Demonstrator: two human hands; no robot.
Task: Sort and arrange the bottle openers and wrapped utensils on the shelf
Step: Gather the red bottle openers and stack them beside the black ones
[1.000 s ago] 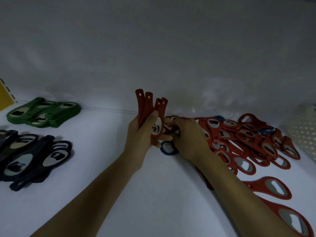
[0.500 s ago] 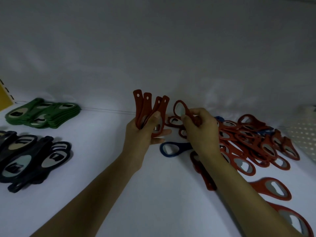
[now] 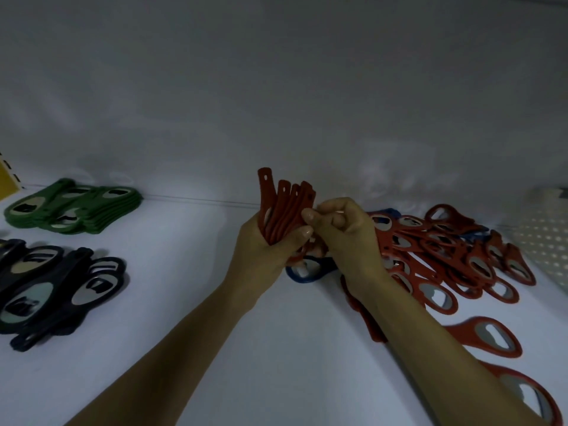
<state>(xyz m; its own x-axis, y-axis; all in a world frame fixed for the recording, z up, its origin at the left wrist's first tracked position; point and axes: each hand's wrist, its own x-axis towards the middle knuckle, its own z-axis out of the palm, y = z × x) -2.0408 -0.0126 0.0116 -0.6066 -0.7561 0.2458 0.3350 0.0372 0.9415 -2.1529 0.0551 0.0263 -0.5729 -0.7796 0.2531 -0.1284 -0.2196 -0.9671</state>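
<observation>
My left hand [image 3: 261,256] grips a fanned bundle of several red bottle openers [image 3: 282,207], handles pointing up. My right hand [image 3: 344,241] is pressed against the bundle from the right, fingers curled on the rightmost red opener. A loose heap of red openers [image 3: 455,253] lies on the white shelf [image 3: 184,302] to the right of my hands. One blue opener [image 3: 304,273] lies flat just under my hands, partly hidden. Two more red openers [image 3: 488,336] lie apart near the right front.
A neat stack of green openers [image 3: 73,207] sits at the back left, with a stack of black openers [image 3: 52,284] in front of it. A perforated white panel [image 3: 544,244] stands at the far right, a yellow edge [image 3: 6,186] at the far left.
My right hand lifted a red opener out of the heap and brought it left against the bundle in my left hand. The blue opener came into view on the shelf.
</observation>
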